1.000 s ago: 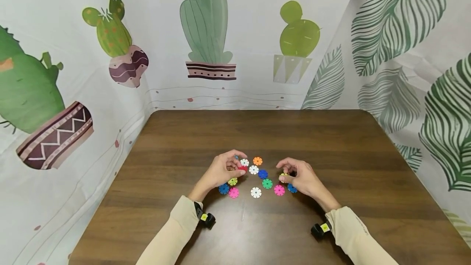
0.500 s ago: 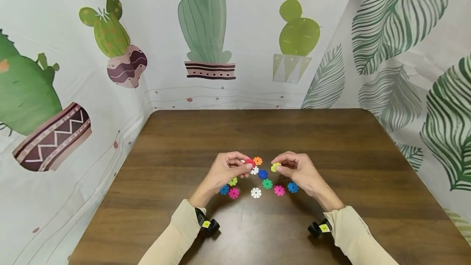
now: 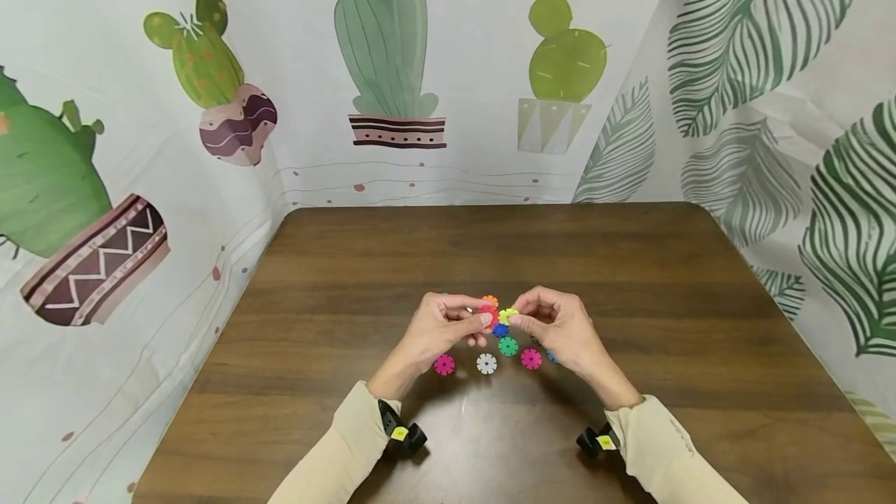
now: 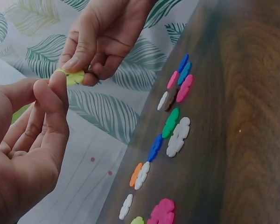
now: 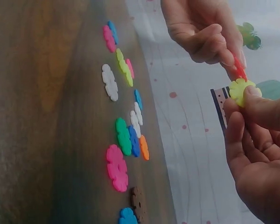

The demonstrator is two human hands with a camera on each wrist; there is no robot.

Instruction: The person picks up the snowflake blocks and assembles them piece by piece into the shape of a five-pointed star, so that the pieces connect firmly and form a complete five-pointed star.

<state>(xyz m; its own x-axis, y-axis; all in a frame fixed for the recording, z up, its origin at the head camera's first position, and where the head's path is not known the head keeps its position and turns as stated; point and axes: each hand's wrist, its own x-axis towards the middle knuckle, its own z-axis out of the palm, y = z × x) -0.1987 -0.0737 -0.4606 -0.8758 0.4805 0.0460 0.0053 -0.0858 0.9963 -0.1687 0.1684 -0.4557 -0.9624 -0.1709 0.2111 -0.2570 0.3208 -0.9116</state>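
Note:
Above the middle of the table, my left hand (image 3: 442,329) pinches a red notched interlocking disc (image 5: 239,68) between thumb and fingers. My right hand (image 3: 560,325) pinches a yellow-green interlocking disc (image 5: 238,88) with thumb and index finger. In the right wrist view the two discs meet at their edges, the red one turned nearly edge-on to the yellow-green one. Whether their slots are engaged I cannot tell. The left fingers hide the red disc in the left wrist view.
Several more notched discs lie flat on the brown table (image 3: 336,411) below the hands: green (image 3: 507,346), white (image 3: 486,364), pink (image 3: 530,358), magenta (image 3: 444,365), dark blue (image 3: 500,330) and orange (image 3: 490,302) among them. A cactus-print cloth (image 3: 476,169) hangs behind the table.
The right hand has lifted the yellow-green disc and moved it left. The left hand has carried the red disc right, so the two discs now meet.

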